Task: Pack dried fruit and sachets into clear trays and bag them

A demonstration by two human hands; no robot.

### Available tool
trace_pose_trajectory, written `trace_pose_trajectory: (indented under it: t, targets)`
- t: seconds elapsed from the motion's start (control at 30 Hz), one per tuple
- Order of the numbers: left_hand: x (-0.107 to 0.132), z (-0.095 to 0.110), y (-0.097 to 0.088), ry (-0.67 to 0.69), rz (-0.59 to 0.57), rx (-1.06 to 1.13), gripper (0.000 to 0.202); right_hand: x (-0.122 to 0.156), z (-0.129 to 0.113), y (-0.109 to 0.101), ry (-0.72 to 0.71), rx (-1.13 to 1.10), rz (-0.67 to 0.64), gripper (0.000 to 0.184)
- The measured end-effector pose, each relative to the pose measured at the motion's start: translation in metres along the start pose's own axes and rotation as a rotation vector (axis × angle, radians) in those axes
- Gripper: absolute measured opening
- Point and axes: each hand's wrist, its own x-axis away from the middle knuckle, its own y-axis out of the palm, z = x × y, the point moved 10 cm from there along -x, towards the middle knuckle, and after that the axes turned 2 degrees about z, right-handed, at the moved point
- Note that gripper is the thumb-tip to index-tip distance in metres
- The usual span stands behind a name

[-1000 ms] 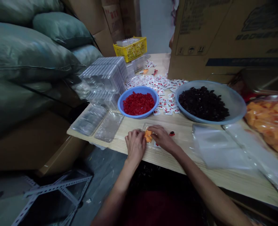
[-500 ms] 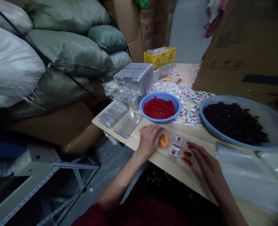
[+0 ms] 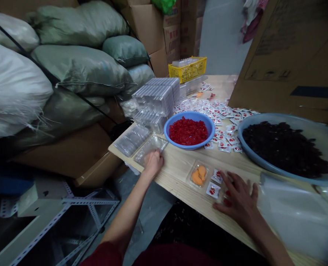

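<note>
My left hand (image 3: 153,162) reaches to the left end of the wooden table (image 3: 177,171) and closes its fingers on a clear plastic tray lid (image 3: 149,147). My right hand (image 3: 237,197) lies flat and spread on the table, over some red pieces beside a small clear tray (image 3: 199,174) that holds orange pieces and two red-and-white sachets (image 3: 213,190). Just behind the tray stands a blue bowl of red pieces (image 3: 188,130).
A large grey basin of dark dried fruit (image 3: 286,146) sits at the right, with clear bags (image 3: 297,214) in front of it. Stacked clear trays (image 3: 155,99), scattered sachets (image 3: 222,111), a yellow basket (image 3: 188,68), cardboard boxes and stuffed sacks (image 3: 80,70) surround the table.
My left hand has left the tray of orange pieces and gone left to the clear lid. My right hand has drawn back from the tray and now lies flat to its right. The view swung left.
</note>
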Motion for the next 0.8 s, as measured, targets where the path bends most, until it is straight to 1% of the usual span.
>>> trace_pose_trajectory:
  t: [0.07,0.1,0.17,0.23,0.27,0.33,0.37,0.4,0.43,0.47,0.5,0.57,0.6,0.63,0.67,0.7,0.73,0.8]
  targets:
    - [0.009,0.001,-0.010,0.000,0.003,-0.014,0.009,0.007,0.002,-0.001,0.012,-0.019,-0.006,0.100]
    - [0.015,0.001,-0.019,0.010,0.023,-0.024,0.010,0.010,0.003,-0.003,0.026,-0.033,-0.004,0.098]
    - [0.030,-0.005,-0.048,0.018,0.104,-0.026,0.009,0.017,0.003,-0.013,0.063,-0.079,0.020,0.093]
    - [0.050,-0.020,-0.085,-0.017,0.213,0.043,0.005,0.025,0.002,-0.032,0.109,-0.171,0.094,0.082]
    - [0.061,-0.028,-0.104,-0.044,0.264,0.133,0.004,0.029,0.001,-0.043,0.133,-0.246,0.145,0.075]
    - [0.082,-0.045,-0.132,-0.097,0.330,0.447,0.012,0.038,-0.003,-0.062,0.210,-0.461,0.223,0.062]
    - [0.091,-0.049,-0.140,-0.115,0.342,0.647,0.016,0.042,-0.008,-0.066,0.264,-0.586,0.223,0.056]
    - [0.098,-0.049,-0.142,-0.129,0.335,0.851,0.021,0.045,-0.015,-0.066,0.325,-0.717,0.197,0.051]
    - [0.104,-0.045,-0.139,-0.145,0.311,1.041,0.025,0.047,-0.027,-0.062,0.388,-0.856,0.155,0.048]
    - [0.108,-0.035,-0.130,-0.163,0.272,1.208,0.028,0.048,-0.041,-0.057,0.445,-1.004,0.106,0.047]
    - [0.113,-0.022,-0.117,-0.183,0.224,1.350,0.030,0.047,-0.059,-0.052,0.483,-1.163,0.063,0.049]
    - [0.124,0.016,-0.080,-0.224,0.094,1.579,0.030,0.042,-0.094,-0.045,0.512,-1.484,0.021,0.058]
    - [0.130,0.038,-0.059,-0.244,0.015,1.671,0.028,0.039,-0.105,-0.044,0.527,-1.605,0.033,0.060]
    - [0.137,0.059,-0.039,-0.262,-0.071,1.742,0.027,0.037,-0.109,-0.044,0.550,-1.681,0.067,0.058]
    - [0.144,0.077,-0.021,-0.276,-0.152,1.790,0.026,0.038,-0.105,-0.045,0.588,-1.705,0.124,0.054]
    - [0.149,0.090,-0.006,-0.288,-0.212,1.816,0.027,0.041,-0.094,-0.047,0.632,-1.686,0.193,0.049]
    - [0.150,0.099,0.006,-0.296,-0.241,1.824,0.030,0.045,-0.081,-0.049,0.667,-1.640,0.248,0.047]
    - [0.140,0.101,0.019,-0.283,-0.216,1.785,0.043,0.054,-0.053,-0.053,0.687,-1.532,0.269,0.047]
